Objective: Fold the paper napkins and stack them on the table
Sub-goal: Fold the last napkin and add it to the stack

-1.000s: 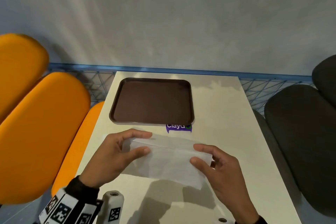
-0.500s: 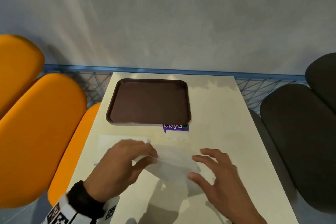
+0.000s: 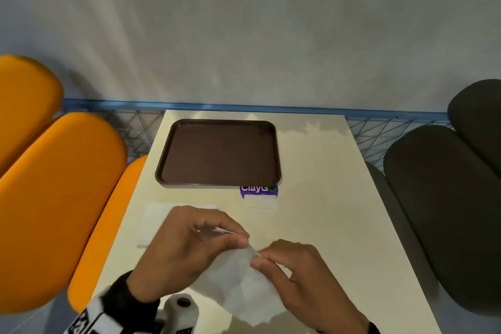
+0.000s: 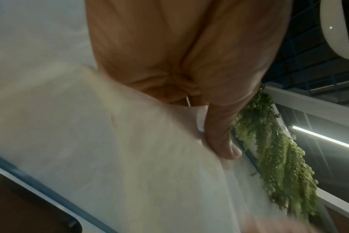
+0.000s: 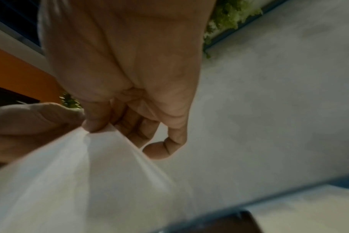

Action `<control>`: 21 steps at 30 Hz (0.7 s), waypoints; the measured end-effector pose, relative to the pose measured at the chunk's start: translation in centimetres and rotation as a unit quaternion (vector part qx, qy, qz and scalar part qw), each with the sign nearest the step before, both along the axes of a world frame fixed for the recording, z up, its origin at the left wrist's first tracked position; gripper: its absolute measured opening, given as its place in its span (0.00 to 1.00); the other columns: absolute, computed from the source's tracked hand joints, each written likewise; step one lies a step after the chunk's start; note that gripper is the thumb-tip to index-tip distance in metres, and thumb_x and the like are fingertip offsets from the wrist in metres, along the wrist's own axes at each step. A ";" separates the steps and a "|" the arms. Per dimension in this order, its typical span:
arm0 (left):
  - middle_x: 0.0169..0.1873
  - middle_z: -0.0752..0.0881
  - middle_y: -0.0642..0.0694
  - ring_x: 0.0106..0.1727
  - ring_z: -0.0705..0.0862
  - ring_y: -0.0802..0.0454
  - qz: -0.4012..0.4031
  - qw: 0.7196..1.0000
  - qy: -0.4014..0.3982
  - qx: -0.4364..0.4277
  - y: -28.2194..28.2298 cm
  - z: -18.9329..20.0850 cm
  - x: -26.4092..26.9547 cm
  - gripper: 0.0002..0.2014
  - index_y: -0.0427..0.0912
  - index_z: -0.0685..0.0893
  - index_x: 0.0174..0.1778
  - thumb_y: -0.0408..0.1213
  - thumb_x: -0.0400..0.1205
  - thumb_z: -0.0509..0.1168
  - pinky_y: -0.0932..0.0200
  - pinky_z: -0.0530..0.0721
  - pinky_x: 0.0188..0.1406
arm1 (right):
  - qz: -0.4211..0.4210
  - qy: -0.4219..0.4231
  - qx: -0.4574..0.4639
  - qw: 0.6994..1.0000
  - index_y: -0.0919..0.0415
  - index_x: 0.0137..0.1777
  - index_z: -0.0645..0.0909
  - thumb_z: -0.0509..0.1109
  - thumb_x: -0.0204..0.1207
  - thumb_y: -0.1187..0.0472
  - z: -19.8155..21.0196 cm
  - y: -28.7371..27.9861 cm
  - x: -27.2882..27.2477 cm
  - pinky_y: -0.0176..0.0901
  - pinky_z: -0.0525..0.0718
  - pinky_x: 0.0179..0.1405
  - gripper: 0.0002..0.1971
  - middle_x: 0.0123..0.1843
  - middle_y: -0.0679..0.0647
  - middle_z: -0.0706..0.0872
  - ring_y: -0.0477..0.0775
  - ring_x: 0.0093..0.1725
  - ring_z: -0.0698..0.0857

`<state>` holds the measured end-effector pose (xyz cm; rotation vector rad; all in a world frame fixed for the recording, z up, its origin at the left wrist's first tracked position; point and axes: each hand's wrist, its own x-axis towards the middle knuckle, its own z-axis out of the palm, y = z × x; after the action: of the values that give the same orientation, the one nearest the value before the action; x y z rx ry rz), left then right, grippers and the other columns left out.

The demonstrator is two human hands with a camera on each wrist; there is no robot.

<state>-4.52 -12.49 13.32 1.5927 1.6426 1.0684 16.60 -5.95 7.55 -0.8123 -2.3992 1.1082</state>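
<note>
A thin white paper napkin [image 3: 238, 287] hangs crumpled above the near part of the table, held by both hands. My left hand [image 3: 189, 247] pinches its upper edge between thumb and fingers. My right hand [image 3: 295, 276] pinches the same edge just to the right; the right wrist view shows the napkin [image 5: 85, 181] caught between thumb and forefinger. In the left wrist view the napkin [image 4: 129, 157] spreads blurred under the thumb. A flat folded napkin [image 3: 154, 222] lies on the table behind my left hand, partly hidden by it.
A dark brown tray [image 3: 219, 153] sits on the far left of the cream table [image 3: 325, 171]. A purple sticker with a white card [image 3: 259, 194] lies just in front of it. Orange seats [image 3: 54, 198] stand left, dark seats [image 3: 439, 198] right.
The hands have come together near the table's front, bunching the napkin that was stretched flat between them; it now hangs lower and crumpled. The flat napkin behind the left hand has come into view.
</note>
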 end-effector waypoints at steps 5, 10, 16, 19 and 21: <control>0.37 0.92 0.66 0.46 0.90 0.62 0.051 0.998 0.015 -0.029 -1.6 0.1 -2.0 0.03 0.61 0.94 0.36 0.51 0.70 0.75 0.71 0.84 0.45 | 0.003 -0.278 0.001 0.961 0.36 0.53 0.83 0.44 0.75 0.30 -4.5 0.8 5.2 0.38 0.75 0.57 0.26 0.53 0.39 0.86 0.38 0.55 0.80; 0.39 0.90 0.71 0.40 0.88 0.67 -0.086 0.991 0.085 -0.059 -2.0 -2.2 1.5 0.03 0.66 0.92 0.43 0.52 0.75 0.76 0.65 0.87 0.42 | 0.013 -0.197 -0.009 0.980 0.20 0.68 0.72 0.51 0.62 0.14 -1.9 -0.2 3.4 0.20 0.62 0.68 0.35 0.67 0.16 0.68 0.21 0.68 0.66; 0.39 0.91 0.69 0.46 0.89 0.63 0.058 0.998 0.029 -0.018 -2.7 -1.5 0.0 0.02 0.62 0.93 0.40 0.51 0.75 0.75 0.67 0.83 0.44 | 0.035 -0.136 -0.045 0.989 0.41 0.33 0.69 0.58 0.83 0.34 -2.0 -1.1 1.9 0.32 0.68 0.42 0.19 0.38 0.40 0.76 0.41 0.41 0.74; 0.54 0.86 0.75 0.60 0.82 0.71 0.027 0.990 0.024 -0.134 -3.1 -1.7 -1.6 0.25 0.68 0.86 0.56 0.71 0.65 0.73 0.68 0.79 0.57 | 0.042 -0.148 -0.050 0.987 0.52 0.38 0.73 0.56 0.80 0.31 -1.1 -0.8 1.4 0.33 0.68 0.36 0.24 0.39 0.44 0.78 0.41 0.39 0.75; 0.54 0.86 0.74 0.58 0.82 0.72 -0.036 0.974 0.040 -0.221 -3.2 -3.1 -1.5 0.29 0.66 0.84 0.60 0.70 0.64 0.75 0.70 0.81 0.56 | 0.055 -0.145 -0.060 0.986 0.50 0.36 0.73 0.58 0.81 0.34 -0.7 -1.0 -0.2 0.34 0.67 0.34 0.22 0.36 0.43 0.78 0.41 0.37 0.75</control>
<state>-6.01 -15.67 10.19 1.3977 1.7141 0.5535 16.43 -6.92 6.84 -0.9497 -2.6636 1.2636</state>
